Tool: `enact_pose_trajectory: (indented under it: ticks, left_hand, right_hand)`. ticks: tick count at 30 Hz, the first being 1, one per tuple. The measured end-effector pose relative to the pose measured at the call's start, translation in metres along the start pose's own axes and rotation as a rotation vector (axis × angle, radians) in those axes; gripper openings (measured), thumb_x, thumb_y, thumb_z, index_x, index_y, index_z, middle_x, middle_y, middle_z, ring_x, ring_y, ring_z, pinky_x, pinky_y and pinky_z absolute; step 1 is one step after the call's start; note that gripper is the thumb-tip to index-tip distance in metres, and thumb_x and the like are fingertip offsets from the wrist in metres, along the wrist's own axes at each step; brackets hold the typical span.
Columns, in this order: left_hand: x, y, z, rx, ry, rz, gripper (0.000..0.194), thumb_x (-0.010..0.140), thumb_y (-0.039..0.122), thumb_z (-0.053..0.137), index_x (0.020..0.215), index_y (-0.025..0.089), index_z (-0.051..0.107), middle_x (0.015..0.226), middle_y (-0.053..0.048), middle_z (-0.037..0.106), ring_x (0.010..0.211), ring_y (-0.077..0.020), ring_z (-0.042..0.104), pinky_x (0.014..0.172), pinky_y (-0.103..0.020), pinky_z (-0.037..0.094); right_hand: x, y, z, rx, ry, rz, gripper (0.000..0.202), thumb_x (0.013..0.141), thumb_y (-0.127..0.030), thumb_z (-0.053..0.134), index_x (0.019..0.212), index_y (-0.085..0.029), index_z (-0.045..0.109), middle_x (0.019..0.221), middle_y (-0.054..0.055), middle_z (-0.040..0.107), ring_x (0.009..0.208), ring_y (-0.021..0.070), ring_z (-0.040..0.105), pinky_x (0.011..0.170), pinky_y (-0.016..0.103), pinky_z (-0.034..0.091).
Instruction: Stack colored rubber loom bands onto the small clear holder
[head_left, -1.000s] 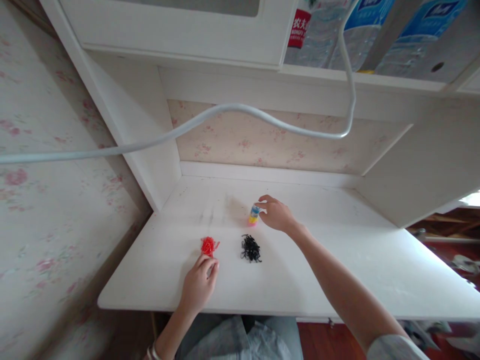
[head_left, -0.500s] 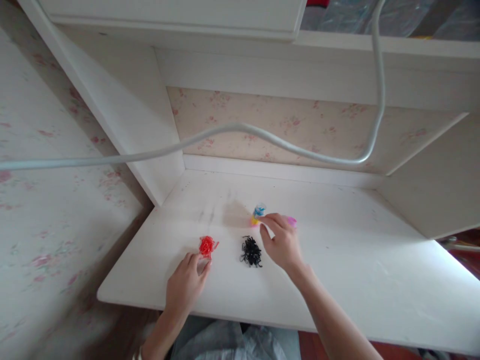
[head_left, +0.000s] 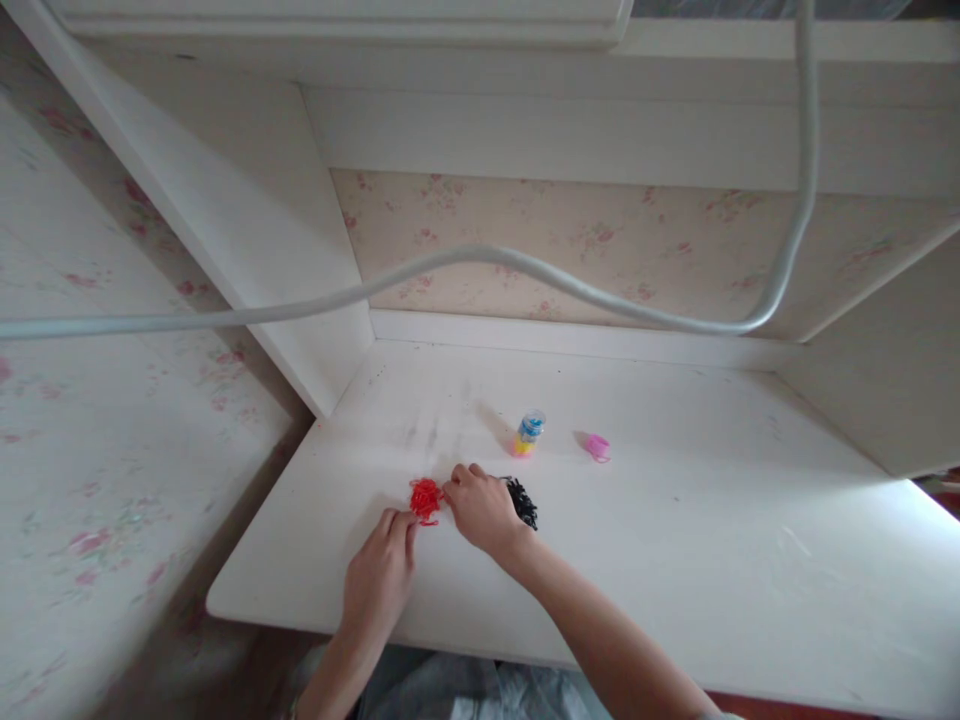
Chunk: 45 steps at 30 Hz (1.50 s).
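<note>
A small heap of red rubber bands (head_left: 424,497) lies on the white desk (head_left: 675,560). My left hand (head_left: 380,578) rests flat just below it, fingertips at its lower edge. My right hand (head_left: 481,508) reaches in from the right, its fingertips touching the red heap's right side and covering part of a heap of black rubber bands (head_left: 523,500). Behind them stands a small clear container (head_left: 529,432) with blue and yellow contents, uncapped. Its pink lid (head_left: 597,446) lies on the desk to the right of it.
A white cable (head_left: 525,268) hangs across the view above the desk. The desk sits in a white alcove with a side panel (head_left: 247,230) at the left, floral wallpaper behind and a shelf overhead. My grey-clad lap (head_left: 457,695) shows below the front edge.
My right hand left the container, set the pink lid down beside it and moved left to the red bands. The left hand stayed by the red heap. The camera tilted downward.
</note>
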<state>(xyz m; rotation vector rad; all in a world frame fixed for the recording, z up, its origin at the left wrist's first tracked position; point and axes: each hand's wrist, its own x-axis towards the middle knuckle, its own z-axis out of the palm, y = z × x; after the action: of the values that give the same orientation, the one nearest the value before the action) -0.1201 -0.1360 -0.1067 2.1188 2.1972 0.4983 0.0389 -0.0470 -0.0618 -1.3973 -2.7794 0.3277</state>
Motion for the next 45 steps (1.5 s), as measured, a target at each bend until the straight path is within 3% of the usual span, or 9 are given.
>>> enact_pose_trajectory:
  ticks: [4, 8, 13, 17, 21, 28, 33, 38, 45]
  left_hand:
    - [-0.002, -0.006, 0.003, -0.071, 0.034, -0.011, 0.019, 0.095, 0.026, 0.036, 0.100, 0.021, 0.053, 0.099, -0.005, 0.065, 0.076, -0.0174, 0.066, 0.058, -0.025, 0.046]
    - [-0.004, -0.012, 0.010, -0.230, 0.067, 0.014, 0.018, 0.094, 0.028, 0.038, 0.101, 0.022, 0.053, 0.095, -0.004, 0.068, 0.077, -0.0170, 0.067, 0.062, -0.024, 0.049]
    - [-0.004, -0.007, 0.014, -0.412, 0.074, 0.011, 0.020, 0.092, 0.033, 0.042, 0.098, 0.021, 0.057, 0.092, -0.003, 0.069, 0.072, -0.0153, 0.067, 0.065, -0.024, 0.052]
    - [-0.002, 0.003, 0.012, -0.498, 0.033, 0.008, 0.022, 0.091, 0.036, 0.045, 0.097, 0.021, 0.060, 0.092, -0.004, 0.070, 0.071, -0.0150, 0.065, 0.064, -0.024, 0.053]
    - [-0.002, 0.012, 0.008, -0.558, 0.016, 0.045, 0.025, 0.091, 0.037, 0.044, 0.096, 0.022, 0.063, 0.099, -0.006, 0.068, 0.082, -0.0166, 0.065, 0.070, -0.026, 0.053]
    - [-0.009, 0.018, -0.002, -0.628, -0.011, 0.020, 0.024, 0.091, 0.036, 0.045, 0.098, 0.023, 0.064, 0.103, -0.005, 0.067, 0.085, -0.0156, 0.064, 0.068, -0.024, 0.053]
    - [0.003, 0.027, -0.014, -0.648, -0.032, 0.010, 0.025, 0.091, 0.037, 0.046, 0.099, 0.022, 0.064, 0.098, -0.005, 0.069, 0.071, -0.0136, 0.063, 0.062, -0.023, 0.051]
    - [0.042, 0.055, -0.030, -0.630, -0.014, 0.129, 0.026, 0.091, 0.038, 0.045, 0.094, 0.021, 0.065, 0.094, -0.005, 0.069, 0.070, -0.0127, 0.062, 0.063, -0.022, 0.049]
    - [0.105, 0.108, -0.040, -0.541, 0.067, 0.272, 0.019, 0.088, 0.030, 0.051, 0.099, 0.021, 0.063, 0.094, -0.001, 0.070, 0.062, -0.0100, 0.058, 0.067, -0.023, 0.047]
  right_hand:
    - [-0.004, 0.003, -0.003, 0.002, 0.000, -0.007, 0.026, 0.091, -0.016, 0.040, 0.092, -0.020, 0.065, 0.103, 0.009, 0.060, 0.095, 0.0204, 0.055, 0.071, 0.030, 0.050]
    - [-0.026, 0.012, -0.015, 0.099, 0.085, 0.081, 0.026, 0.094, -0.022, 0.039, 0.093, -0.022, 0.066, 0.101, 0.006, 0.061, 0.092, 0.0169, 0.057, 0.074, 0.026, 0.047]
    - [-0.054, 0.045, -0.046, 0.307, 0.419, 0.231, 0.028, 0.095, -0.030, 0.040, 0.093, -0.024, 0.067, 0.101, 0.003, 0.063, 0.080, 0.0116, 0.060, 0.072, 0.021, 0.044]
    - [-0.056, 0.080, -0.071, 0.271, 0.634, 0.367, 0.029, 0.092, -0.035, 0.042, 0.093, -0.022, 0.068, 0.098, 0.005, 0.063, 0.076, 0.0131, 0.060, 0.068, 0.023, 0.043]
    - [-0.044, 0.101, -0.083, 0.193, 0.612, 0.413, 0.029, 0.091, -0.035, 0.043, 0.091, -0.024, 0.069, 0.098, 0.004, 0.063, 0.073, 0.0124, 0.059, 0.068, 0.024, 0.042]
    - [-0.034, 0.108, -0.082, 0.135, 0.501, 0.392, 0.026, 0.089, -0.034, 0.046, 0.094, -0.027, 0.070, 0.102, 0.002, 0.064, 0.073, 0.0130, 0.059, 0.069, 0.025, 0.042]
    - [-0.046, 0.109, -0.082, 0.203, 0.587, 0.396, 0.026, 0.089, -0.032, 0.045, 0.092, -0.026, 0.070, 0.099, 0.002, 0.064, 0.070, 0.0120, 0.058, 0.069, 0.025, 0.042]
    - [-0.076, 0.104, -0.060, 0.469, 0.647, 0.369, 0.026, 0.089, -0.034, 0.047, 0.086, -0.023, 0.070, 0.093, 0.003, 0.065, 0.067, 0.0118, 0.056, 0.065, 0.024, 0.044]
    - [-0.134, 0.090, 0.026, 0.795, 0.555, 0.442, 0.031, 0.090, -0.041, 0.046, 0.082, -0.022, 0.069, 0.088, 0.005, 0.064, 0.066, 0.0142, 0.057, 0.060, 0.025, 0.045]
